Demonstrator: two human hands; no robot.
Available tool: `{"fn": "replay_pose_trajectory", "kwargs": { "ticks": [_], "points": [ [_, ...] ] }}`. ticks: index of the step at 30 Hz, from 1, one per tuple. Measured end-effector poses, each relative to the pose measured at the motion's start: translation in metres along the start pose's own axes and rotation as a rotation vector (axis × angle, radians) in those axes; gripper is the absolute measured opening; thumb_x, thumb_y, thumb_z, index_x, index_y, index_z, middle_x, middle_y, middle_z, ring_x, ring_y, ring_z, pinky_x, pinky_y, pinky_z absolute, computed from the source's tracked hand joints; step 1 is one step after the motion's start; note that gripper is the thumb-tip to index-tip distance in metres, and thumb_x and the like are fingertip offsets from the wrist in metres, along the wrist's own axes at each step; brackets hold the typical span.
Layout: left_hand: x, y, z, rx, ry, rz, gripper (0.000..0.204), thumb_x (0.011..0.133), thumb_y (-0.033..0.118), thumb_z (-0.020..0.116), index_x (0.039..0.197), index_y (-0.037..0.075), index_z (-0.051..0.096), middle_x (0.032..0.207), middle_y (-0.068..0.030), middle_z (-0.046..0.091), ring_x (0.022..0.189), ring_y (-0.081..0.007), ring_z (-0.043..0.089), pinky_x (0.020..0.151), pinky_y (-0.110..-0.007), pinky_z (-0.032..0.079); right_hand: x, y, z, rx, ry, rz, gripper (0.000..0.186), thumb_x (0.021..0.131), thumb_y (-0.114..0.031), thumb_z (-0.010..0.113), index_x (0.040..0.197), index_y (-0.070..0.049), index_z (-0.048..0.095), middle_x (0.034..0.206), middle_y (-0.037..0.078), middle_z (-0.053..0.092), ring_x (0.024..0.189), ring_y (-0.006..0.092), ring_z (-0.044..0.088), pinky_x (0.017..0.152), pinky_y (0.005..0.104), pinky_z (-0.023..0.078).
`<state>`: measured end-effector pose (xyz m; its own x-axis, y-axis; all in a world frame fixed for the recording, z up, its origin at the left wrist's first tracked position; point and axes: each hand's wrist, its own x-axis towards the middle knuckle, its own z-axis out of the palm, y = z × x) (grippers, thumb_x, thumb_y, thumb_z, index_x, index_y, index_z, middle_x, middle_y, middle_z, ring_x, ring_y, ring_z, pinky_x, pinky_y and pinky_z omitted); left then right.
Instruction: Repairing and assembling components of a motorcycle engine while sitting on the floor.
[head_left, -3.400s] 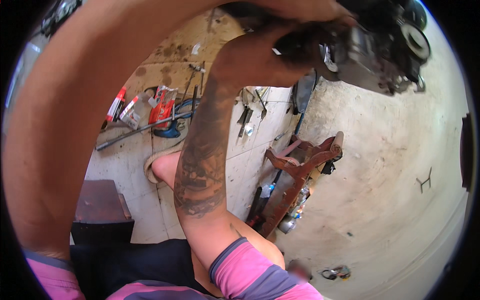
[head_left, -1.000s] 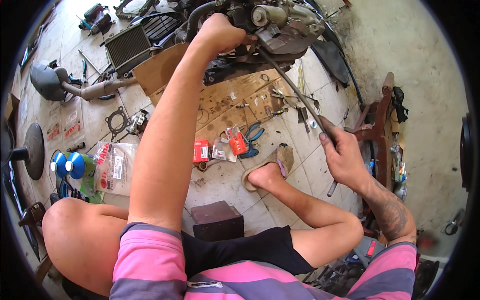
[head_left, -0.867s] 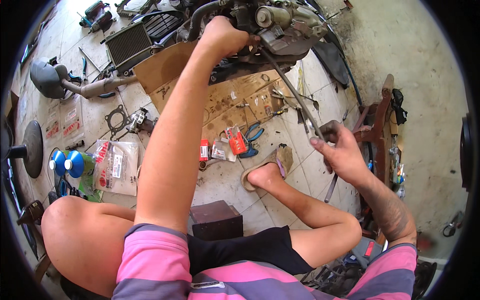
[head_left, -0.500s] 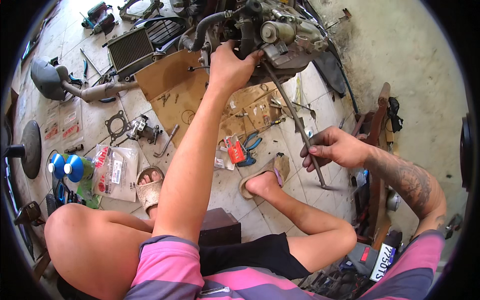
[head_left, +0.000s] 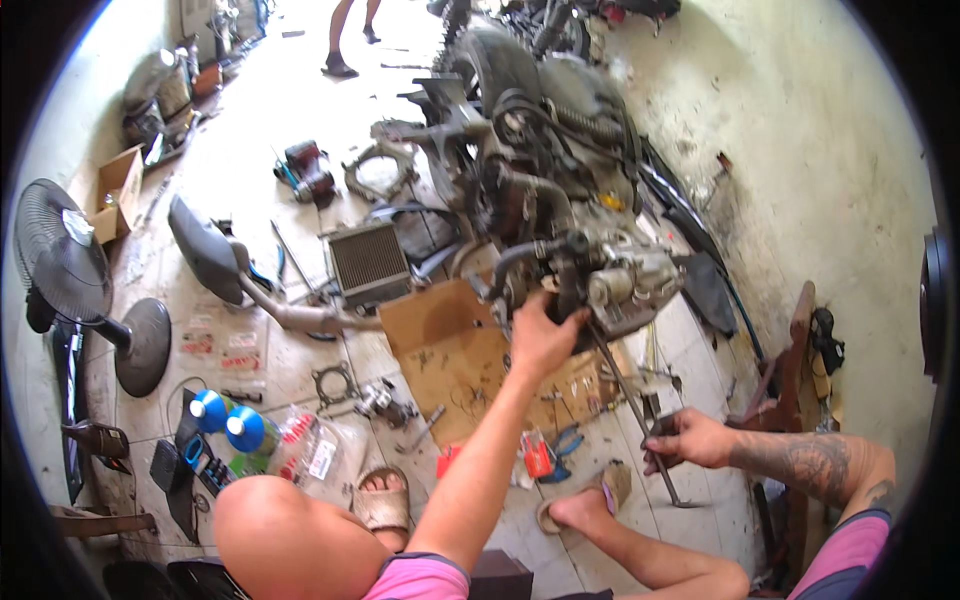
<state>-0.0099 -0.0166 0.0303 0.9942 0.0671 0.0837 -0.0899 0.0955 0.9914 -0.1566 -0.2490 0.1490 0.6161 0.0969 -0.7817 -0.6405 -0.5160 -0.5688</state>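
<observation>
A motorcycle engine [head_left: 635, 285] with hoses and a silver cylindrical part hangs at the middle right. My left hand [head_left: 545, 330] grips its underside below a black hose [head_left: 520, 260], fingertips partly hidden, thumb near the top of a long steel rod [head_left: 625, 390]. The rod slants down from the engine, with a short bent foot at its lower end. My right hand [head_left: 685, 438] is closed round the rod's lower part. Below the engine lies stained cardboard [head_left: 420, 340] with small parts, near pliers [head_left: 565, 440] and red packets [head_left: 535, 450].
A dismantled motorcycle [head_left: 480, 60], radiator [head_left: 370, 265] and exhaust [head_left: 205, 250] lie ahead. A fan [head_left: 65, 260] and blue-topped bottles [head_left: 245, 428] stand left, a wooden stand [head_left: 795, 360] right. Another person's legs [head_left: 340, 45] show at the top. My sandaled feet rest on the tiles.
Earlier both hands were high at the engine; since then my right hand has gripped the rod and shifted on it. The view has tilted up, showing more motorcycle and the other person's legs.
</observation>
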Motion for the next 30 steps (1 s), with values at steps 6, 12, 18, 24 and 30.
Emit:
{"fn": "replay_pose_trajectory", "kwargs": {
  "ticks": [6,12,18,24,30],
  "points": [
    [0.0,-0.007,0.004,0.097,-0.037,-0.062,0.048,0.083,0.036,0.079,0.115,0.001,0.07,0.102,-0.0234,0.074,0.1,-0.0373,0.072,0.088,-0.044,0.054,-0.008,-0.008,0.015,0.091,0.076,0.049,0.031,0.099,-0.024,0.068,0.106,0.005,0.066,0.086,0.012,0.069,0.078,0.0188,0.069,0.069,0.0364,0.062],
    [0.0,-0.01,0.004,0.128,-0.051,-0.033,0.05,0.084,0.037,0.078,0.117,0.0,0.069,0.105,-0.0236,0.074,0.101,-0.0392,0.071,0.089,-0.045,0.054,0.006,-0.012,0.015,0.039,0.079,-0.073,0.035,0.098,-0.03,0.07,0.115,0.0,0.066,0.092,0.013,0.072,0.083,0.0219,0.07,0.073,0.0398,0.062],
    [0.005,-0.021,0.008,0.024,-0.019,-0.035,0.053,0.079,0.037,0.081,0.112,-0.003,0.071,0.108,-0.0253,0.073,0.104,-0.0395,0.07,0.092,-0.043,0.054,-0.017,-0.03,0.017,0.177,0.027,0.104,0.03,0.098,-0.018,0.07,0.106,0.01,0.063,0.098,0.015,0.07,0.076,0.0213,0.073,0.071,0.0332,0.062],
    [0.003,-0.018,0.007,-0.033,-0.02,0.037,0.041,0.082,0.027,0.081,0.105,-0.006,0.071,0.093,-0.0211,0.076,0.087,-0.0307,0.075,0.081,-0.038,0.055,-0.012,-0.036,0.03,0.006,0.235,0.028,0.032,0.094,-0.018,0.076,0.104,0.009,0.062,0.091,0.013,0.068,0.069,0.0199,0.071,0.06,0.0328,0.06],
    [0.0,-0.004,0.004,0.017,-0.02,-0.032,0.04,0.081,0.028,0.081,0.103,-0.005,0.072,0.091,-0.019,0.076,0.083,-0.029,0.074,0.077,-0.037,0.055,-0.005,-0.033,0.011,-0.096,0.071,-0.06,0.034,0.1,-0.026,0.066,0.116,0.004,0.062,0.099,0.01,0.067,0.076,0.018,0.068,0.068,0.0351,0.058]
  ]
}}
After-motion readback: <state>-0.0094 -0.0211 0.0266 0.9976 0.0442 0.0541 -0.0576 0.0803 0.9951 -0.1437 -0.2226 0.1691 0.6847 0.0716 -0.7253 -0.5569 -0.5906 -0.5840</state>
